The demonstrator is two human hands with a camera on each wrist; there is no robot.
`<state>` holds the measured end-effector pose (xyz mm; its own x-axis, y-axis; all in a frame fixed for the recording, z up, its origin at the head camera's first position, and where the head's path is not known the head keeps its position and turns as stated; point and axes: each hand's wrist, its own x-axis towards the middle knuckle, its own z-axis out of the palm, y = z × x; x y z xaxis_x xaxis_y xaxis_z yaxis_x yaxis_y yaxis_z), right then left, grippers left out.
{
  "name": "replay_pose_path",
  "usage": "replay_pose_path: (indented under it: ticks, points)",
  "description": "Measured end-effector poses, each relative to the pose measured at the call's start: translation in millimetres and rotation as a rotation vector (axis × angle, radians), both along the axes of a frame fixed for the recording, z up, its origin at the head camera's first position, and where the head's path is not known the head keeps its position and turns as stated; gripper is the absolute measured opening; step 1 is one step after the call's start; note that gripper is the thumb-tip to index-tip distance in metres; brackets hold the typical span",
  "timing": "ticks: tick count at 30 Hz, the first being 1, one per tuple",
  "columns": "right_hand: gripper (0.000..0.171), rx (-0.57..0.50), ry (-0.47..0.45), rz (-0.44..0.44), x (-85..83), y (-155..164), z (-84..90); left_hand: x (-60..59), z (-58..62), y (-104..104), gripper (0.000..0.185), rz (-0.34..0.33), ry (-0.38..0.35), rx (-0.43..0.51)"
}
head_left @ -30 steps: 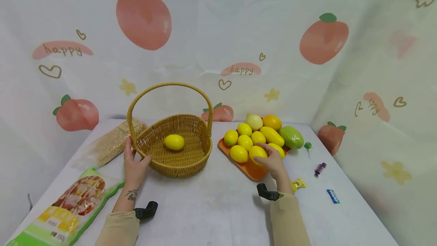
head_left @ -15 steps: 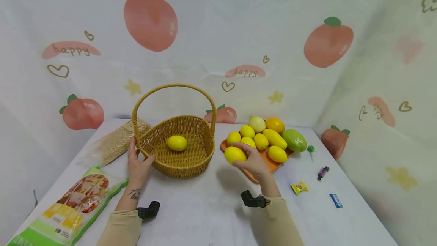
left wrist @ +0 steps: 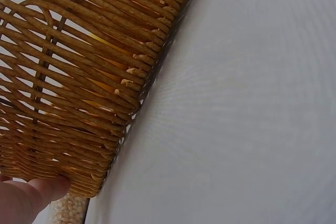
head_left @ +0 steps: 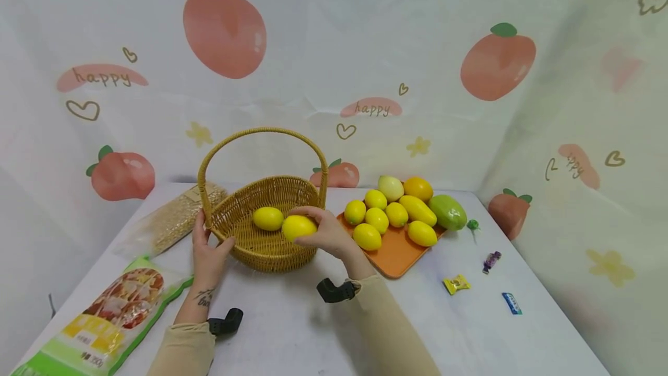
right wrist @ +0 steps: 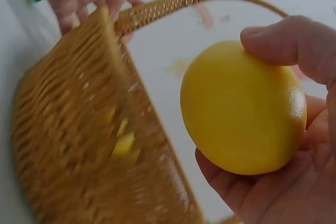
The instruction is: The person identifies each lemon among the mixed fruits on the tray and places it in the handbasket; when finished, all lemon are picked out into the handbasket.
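Note:
My right hand (head_left: 323, 231) grips a yellow lemon (head_left: 298, 227) over the right side of a wicker basket (head_left: 245, 245); the right wrist view shows the lemon (right wrist: 242, 107) close up between thumb and fingers. Another lemon (head_left: 268, 218) lies inside the basket. My left hand (head_left: 207, 248) holds the basket's left rim where the handle (head_left: 261, 131) meets it; in the left wrist view a fingertip (left wrist: 31, 196) touches the basket wall (left wrist: 79, 77). An orange tray (head_left: 396, 254) to the right carries several lemons and other fruit.
A green fruit (head_left: 447, 212) lies at the tray's far right. Wrapped candies (head_left: 456, 284) are scattered at the right of the white table. A bag of grains (head_left: 177, 219) and a green snack packet (head_left: 109, 312) lie to the left. A printed backdrop closes off the back.
My right hand lifted a lemon off the orange tray and carried it leftward over the basket. My left hand stayed on the basket's rim.

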<state>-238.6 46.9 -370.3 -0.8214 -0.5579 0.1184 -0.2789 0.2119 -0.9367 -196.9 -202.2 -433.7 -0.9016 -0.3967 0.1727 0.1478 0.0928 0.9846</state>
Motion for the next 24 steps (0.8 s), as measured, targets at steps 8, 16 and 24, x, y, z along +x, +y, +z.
replay_pose_path:
  ticks: [8,16,24]
  points:
    - [0.055,-0.039,-0.047,-0.015,-33.2,-48.3,25.3,0.2,0.4,-1.1,0.090,-0.001,0.014,-0.009]
    - [0.054,-0.026,-0.116,-0.069,-53.9,-64.5,23.8,-1.1,-0.5,-1.8,0.089,-0.013,0.015,0.021]
    - [0.054,-0.018,-0.108,-0.038,-49.8,-58.8,15.7,-1.4,-1.2,-1.2,0.090,-0.011,0.027,0.007]
